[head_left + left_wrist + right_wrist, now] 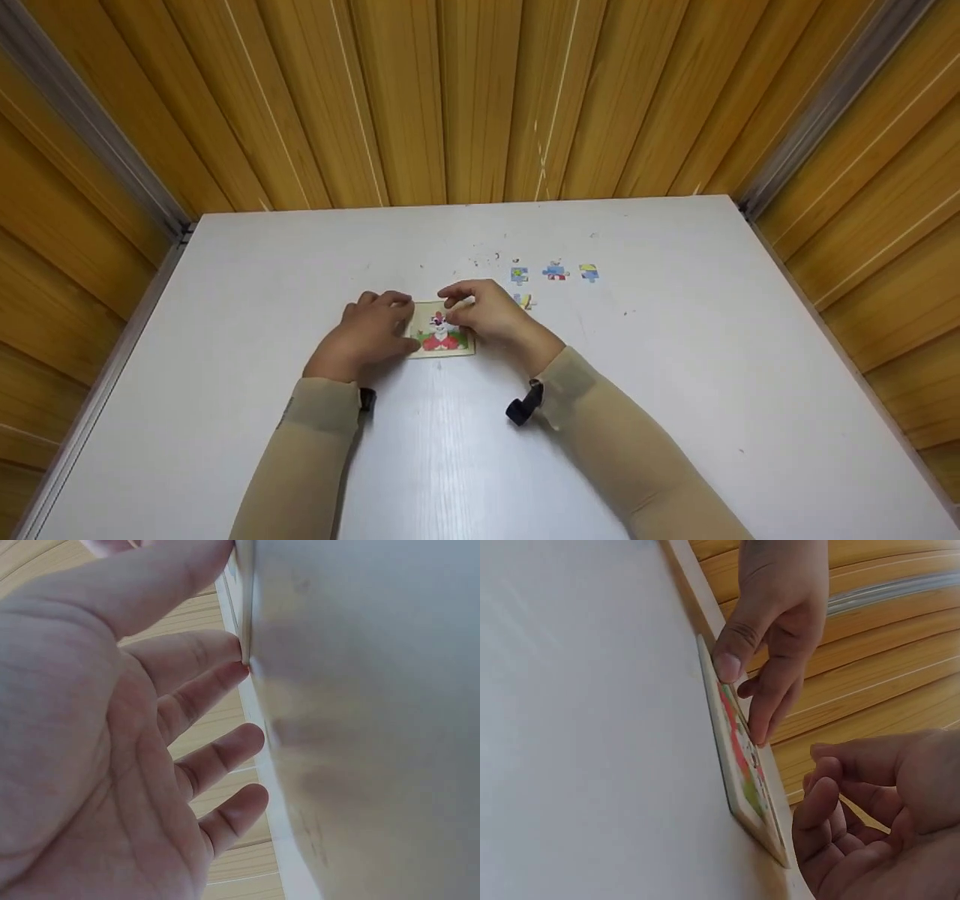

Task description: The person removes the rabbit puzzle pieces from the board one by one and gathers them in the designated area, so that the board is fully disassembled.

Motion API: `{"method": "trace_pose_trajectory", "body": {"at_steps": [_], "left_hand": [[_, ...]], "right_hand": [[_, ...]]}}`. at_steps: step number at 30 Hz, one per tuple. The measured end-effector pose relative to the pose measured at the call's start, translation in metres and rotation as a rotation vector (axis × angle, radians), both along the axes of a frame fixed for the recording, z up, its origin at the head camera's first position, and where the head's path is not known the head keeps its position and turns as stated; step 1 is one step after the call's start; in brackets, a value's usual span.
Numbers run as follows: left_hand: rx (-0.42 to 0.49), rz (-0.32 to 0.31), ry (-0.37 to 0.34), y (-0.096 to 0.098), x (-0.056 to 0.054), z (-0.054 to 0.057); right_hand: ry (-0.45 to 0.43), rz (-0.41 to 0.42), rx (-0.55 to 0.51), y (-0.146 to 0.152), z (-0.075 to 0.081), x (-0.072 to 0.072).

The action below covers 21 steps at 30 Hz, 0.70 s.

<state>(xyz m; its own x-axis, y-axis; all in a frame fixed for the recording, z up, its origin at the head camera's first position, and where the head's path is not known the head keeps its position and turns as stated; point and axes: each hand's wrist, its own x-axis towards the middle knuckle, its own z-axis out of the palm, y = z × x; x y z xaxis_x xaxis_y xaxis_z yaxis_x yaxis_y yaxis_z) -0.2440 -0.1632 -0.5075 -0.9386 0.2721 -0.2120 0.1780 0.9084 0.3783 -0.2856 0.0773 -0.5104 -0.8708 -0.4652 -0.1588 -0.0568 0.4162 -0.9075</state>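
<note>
A small jigsaw board lies flat on the white table, showing a rabbit in red on green. My left hand holds its left side, thumb on the near corner and index finger at the far corner. The other left fingers spread out past the edge. Over the board's right part is my right hand, with its fingers loosely bent. In the right wrist view the right hand shows nothing between thumb and fingers, beside the board's edge.
Loose jigsaw pieces lie beyond my right hand: a blue-green piece, a blue-red piece and a blue-yellow piece. Another piece is partly hidden by the right hand. Yellow wood-look panels wall in the table.
</note>
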Motion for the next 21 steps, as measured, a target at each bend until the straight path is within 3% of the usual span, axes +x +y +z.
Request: {"method": "trace_pose_trajectory", "body": {"at_steps": [5, 14, 21], "left_hand": [[0.0, -0.004, 0.016, 0.0, -0.002, 0.002], [0.001, 0.003, 0.017, 0.0, -0.001, 0.0], [0.009, -0.016, 0.04, -0.002, 0.001, 0.0]], "right_hand": [[0.011, 0.011, 0.054, -0.006, -0.009, 0.001], [0.11, 0.004, 0.155, -0.009, -0.018, 0.006], [0.198, 0.072, 0.286, -0.01, -0.018, 0.006]]}}
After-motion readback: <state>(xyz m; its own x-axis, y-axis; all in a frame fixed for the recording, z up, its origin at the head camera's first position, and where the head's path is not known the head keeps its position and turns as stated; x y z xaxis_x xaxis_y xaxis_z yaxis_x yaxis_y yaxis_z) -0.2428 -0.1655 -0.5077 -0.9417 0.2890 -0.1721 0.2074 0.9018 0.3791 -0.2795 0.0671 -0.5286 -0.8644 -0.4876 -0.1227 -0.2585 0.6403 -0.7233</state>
